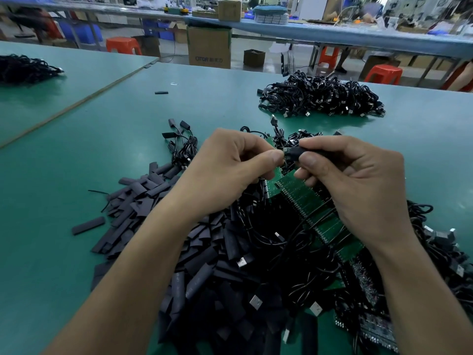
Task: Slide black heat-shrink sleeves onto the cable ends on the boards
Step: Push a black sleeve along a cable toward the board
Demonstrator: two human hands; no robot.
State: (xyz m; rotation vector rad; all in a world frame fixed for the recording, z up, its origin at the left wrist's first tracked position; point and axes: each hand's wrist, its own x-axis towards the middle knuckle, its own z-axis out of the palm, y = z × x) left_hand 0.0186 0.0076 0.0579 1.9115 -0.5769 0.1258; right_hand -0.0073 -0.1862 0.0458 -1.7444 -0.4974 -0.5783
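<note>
Reference item: the strip of flat green circuit boards [304, 198]. The boards are joined side by side and lie on the teal work mat [76, 149]. Thin black cables [268, 237] are tangled over and around them.

**Hands.** Both hands are raised just above the far end of the green circuit boards.
- The right hand [358, 180] pinches one short black heat-shrink sleeve [298, 150] between thumb and forefinger. Its other fingers are curled beneath.
- The left hand [230, 167] has its fingers curled. Its thumb and forefinger tips are pressed together on a small cable end [286, 150].
- The cable end meets the mouth of the sleeve. Fingertips hide most of it, so how far it sits inside the sleeve cannot be determined.

**Left of the boards.**
- A heap of loose flattened black sleeves [153, 201] runs under the left forearm toward the near edge of the mat.
- One single flat black sleeve [88, 226] lies apart on the mat, left of that heap.
- Left of the boards' far end lies a small bundle of cables with sleeved tips [181, 142].

**Beyond the boards.** A large pile of coiled black cables with plugs [322, 98] lies well apart from them.

**Near side of the boards.** Silver USB plugs [256, 302] lie among the cable tangle.

**Right of the boards.** More black cable coils [440, 247] cover the mat.
</note>
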